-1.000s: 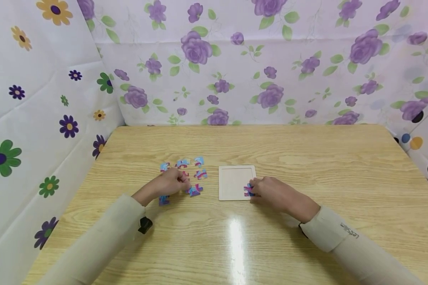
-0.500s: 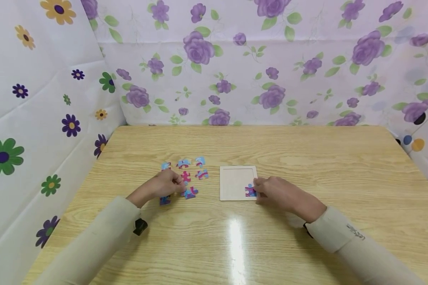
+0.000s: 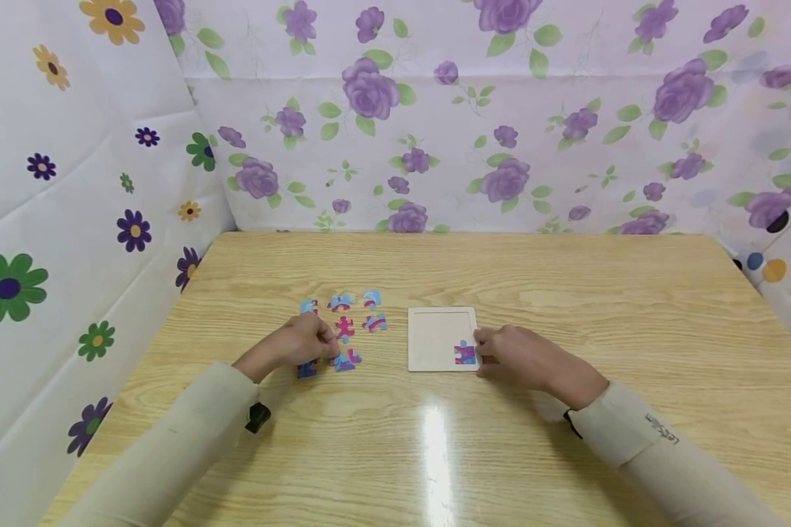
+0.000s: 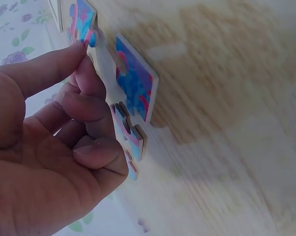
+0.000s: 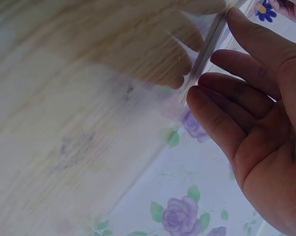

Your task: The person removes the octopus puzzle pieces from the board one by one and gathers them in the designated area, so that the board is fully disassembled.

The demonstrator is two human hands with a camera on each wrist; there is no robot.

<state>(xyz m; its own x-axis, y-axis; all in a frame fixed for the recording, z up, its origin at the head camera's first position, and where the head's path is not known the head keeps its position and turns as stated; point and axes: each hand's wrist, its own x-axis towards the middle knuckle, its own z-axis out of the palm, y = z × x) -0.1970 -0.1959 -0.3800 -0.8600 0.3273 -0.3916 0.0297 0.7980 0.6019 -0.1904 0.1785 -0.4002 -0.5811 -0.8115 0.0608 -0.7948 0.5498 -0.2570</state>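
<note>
My left hand (image 3: 298,339) pinches the edge of a blue and pink jigsaw piece (image 3: 346,360) between thumb and forefinger. In the left wrist view that jigsaw piece (image 4: 84,22) is at the fingertips, the other fingers curled behind. Further right lies a shallow wooden puzzle frame (image 3: 431,338) with one purple and pink jigsaw piece (image 3: 464,354) in its near right corner. My right hand (image 3: 515,357) rests against the frame's right edge. Its fingertips and thumb touch that edge (image 5: 206,54) in the right wrist view, the fingers fairly straight.
Several loose jigsaw pieces lie around the left hand, among them a pink one (image 3: 344,327), a blue corner one (image 3: 372,298) and another (image 3: 374,322). A blue and purple piece (image 3: 307,368) is partly under the left hand. Flowered cloth (image 3: 395,117) hangs behind the wooden table (image 3: 567,278).
My left hand has drawn its jigsaw piece left and slightly nearer, uncovering the pink piece. My right hand has moved off the corner piece to the frame's right edge.
</note>
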